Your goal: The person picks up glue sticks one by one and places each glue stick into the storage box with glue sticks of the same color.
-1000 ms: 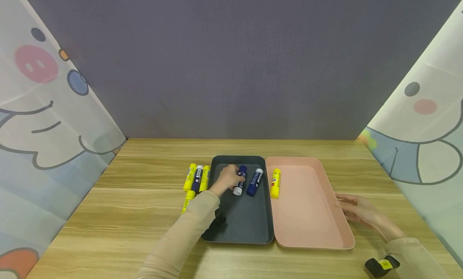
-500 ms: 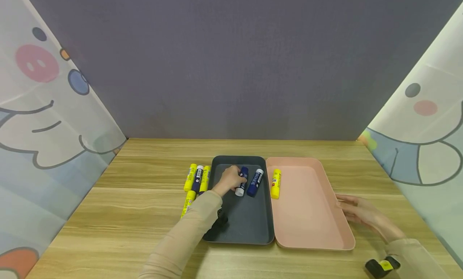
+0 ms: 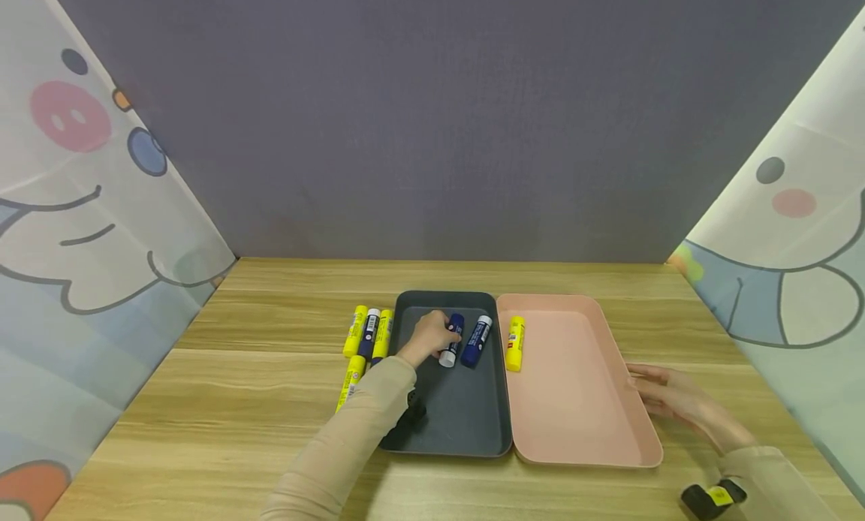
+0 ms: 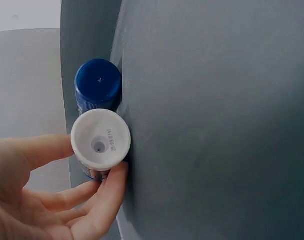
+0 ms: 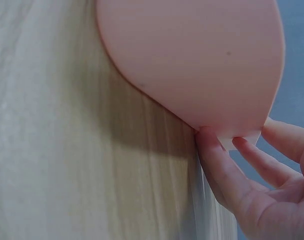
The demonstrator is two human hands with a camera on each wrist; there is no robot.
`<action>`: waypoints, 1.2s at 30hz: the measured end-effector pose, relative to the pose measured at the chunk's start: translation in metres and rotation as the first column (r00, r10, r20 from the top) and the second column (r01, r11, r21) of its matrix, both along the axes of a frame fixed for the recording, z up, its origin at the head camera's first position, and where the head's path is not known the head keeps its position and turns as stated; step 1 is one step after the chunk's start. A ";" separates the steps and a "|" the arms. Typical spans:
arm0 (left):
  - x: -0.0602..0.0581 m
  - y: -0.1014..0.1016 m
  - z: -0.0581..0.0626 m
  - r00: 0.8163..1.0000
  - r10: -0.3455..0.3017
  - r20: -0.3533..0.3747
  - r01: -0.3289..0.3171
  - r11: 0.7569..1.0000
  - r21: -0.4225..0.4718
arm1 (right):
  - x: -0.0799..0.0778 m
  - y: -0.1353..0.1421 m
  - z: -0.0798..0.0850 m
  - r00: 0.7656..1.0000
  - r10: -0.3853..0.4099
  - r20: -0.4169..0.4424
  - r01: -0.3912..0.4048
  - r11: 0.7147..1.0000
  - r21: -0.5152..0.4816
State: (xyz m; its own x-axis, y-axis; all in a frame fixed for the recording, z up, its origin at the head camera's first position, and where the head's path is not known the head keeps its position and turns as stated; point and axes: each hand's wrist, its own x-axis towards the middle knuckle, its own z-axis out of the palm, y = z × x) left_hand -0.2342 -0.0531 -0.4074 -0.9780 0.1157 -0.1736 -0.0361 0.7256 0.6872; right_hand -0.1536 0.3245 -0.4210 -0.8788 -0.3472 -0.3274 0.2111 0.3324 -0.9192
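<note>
Inside the dark grey tray (image 3: 459,423), my left hand (image 3: 429,336) pinches a blue glue stick (image 3: 456,326) between thumb and fingers. The white end (image 4: 100,140) of that stick faces the left wrist camera. Just right of it lies a second blue glue stick (image 3: 477,342), whose blue end (image 4: 98,82) appears behind the held one in the left wrist view. On the far right, my right hand (image 3: 676,395) touches the outer wall of the pink tray (image 5: 202,65) with fairly straight fingertips, the thumb at its rim. A yellow glue stick (image 3: 515,344) lies along that tray's left side.
Left of the dark tray, several yellow glue sticks (image 3: 354,332) and a blue one (image 3: 369,333) lie on the wooden table (image 3: 223,401); my left sleeve (image 3: 358,431) partly hides this group. The trays stand side by side. A grey panel (image 3: 432,131) rises behind the table.
My left hand and the held blue glue stick have shifted slightly right, toward the second blue stick, and are now nearly still. The right hand stays at the pink tray's wall.
</note>
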 end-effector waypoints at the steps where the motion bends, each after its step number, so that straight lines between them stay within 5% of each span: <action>1: 0.000 0.000 0.000 1.000 0.000 -0.004 0.000 1.000 -0.008 | 0.000 0.000 0.000 1.000 0.002 0.000 -0.002 1.000 -0.001; 13: 0.003 -0.002 0.006 0.999 0.010 -0.050 -0.013 0.999 -0.046 | -0.002 0.001 -0.001 1.000 0.004 0.005 -0.004 1.000 -0.004; 36: 0.020 -0.029 0.044 0.985 -0.075 -0.152 0.056 0.991 -0.125 | -0.001 0.001 -0.003 1.000 -0.019 0.009 0.019 1.000 0.004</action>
